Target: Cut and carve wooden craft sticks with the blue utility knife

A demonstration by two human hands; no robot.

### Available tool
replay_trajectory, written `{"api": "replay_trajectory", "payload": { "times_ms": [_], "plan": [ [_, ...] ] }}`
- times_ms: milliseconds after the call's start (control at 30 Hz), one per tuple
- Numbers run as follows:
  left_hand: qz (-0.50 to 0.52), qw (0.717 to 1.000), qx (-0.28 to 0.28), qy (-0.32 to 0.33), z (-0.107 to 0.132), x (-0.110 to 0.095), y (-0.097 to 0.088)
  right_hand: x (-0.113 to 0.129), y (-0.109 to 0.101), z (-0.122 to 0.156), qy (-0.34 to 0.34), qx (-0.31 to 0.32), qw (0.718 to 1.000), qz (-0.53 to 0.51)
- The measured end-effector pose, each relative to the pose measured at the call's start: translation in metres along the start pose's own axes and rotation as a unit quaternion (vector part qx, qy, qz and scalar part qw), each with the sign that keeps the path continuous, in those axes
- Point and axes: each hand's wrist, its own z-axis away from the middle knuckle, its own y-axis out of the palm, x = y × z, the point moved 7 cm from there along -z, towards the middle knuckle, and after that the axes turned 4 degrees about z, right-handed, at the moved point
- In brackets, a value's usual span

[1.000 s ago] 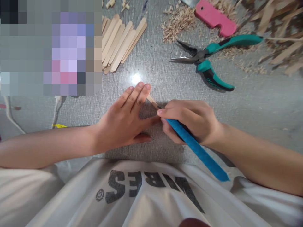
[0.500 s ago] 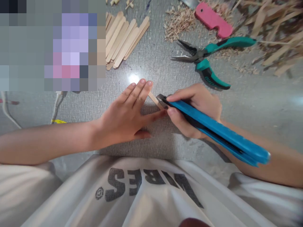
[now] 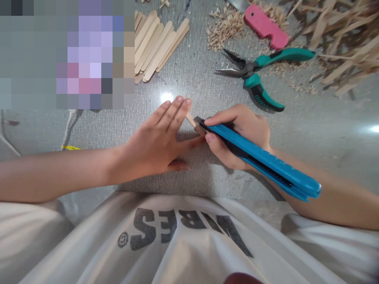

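My left hand lies flat on the table with its fingers spread. Its fingertips press on a narrow wooden stick, one near each visible end. In my right hand is a blue utility knife, gripped between thumb and fingers. The knife's dark blade tip rests against the stick, between the index and middle fingers of my left hand. Part of the stick is hidden under the fingers and the blade.
Flat craft sticks lie beyond my left hand. Open needle-nose pliers with green handles sit beyond my right. Farther back are a pink-handled knife, wood shavings and a heap of thin strips. A white cable runs at left.
The utility knife and my right hand have shifted slightly left, with the blade now across the stick. My left hand keeps its place on the stick.
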Motion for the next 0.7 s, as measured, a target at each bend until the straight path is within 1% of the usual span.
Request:
{"api": "replay_trajectory", "payload": {
  "times_ms": [133,300,467,600,700],
  "plan": [
    [-0.008,1.000,0.002,0.002,-0.0009,-0.0008,-0.0011,0.0018,0.0034,-0.0012,-0.008,0.002,1.000,-0.005],
    [-0.014,1.000,0.014,-0.002,-0.0006,-0.0007,-0.0001,0.0075,0.0015,-0.0055,-0.050,0.009,0.998,-0.021],
    [-0.002,1.000,-0.005,-0.004,0.0009,-0.0004,0.0012,0.0059,0.0023,-0.0036,-0.041,0.027,0.999,-0.012],
    [0.003,1.000,-0.008,-0.005,0.0010,-0.0007,0.0017,0.0048,0.0048,-0.0017,-0.035,0.045,0.998,0.006],
    [-0.008,1.000,-0.010,-0.004,0.0008,-0.0016,0.0007,0.0077,0.0037,-0.0032,-0.049,0.036,0.998,-0.001]
  ]
}}
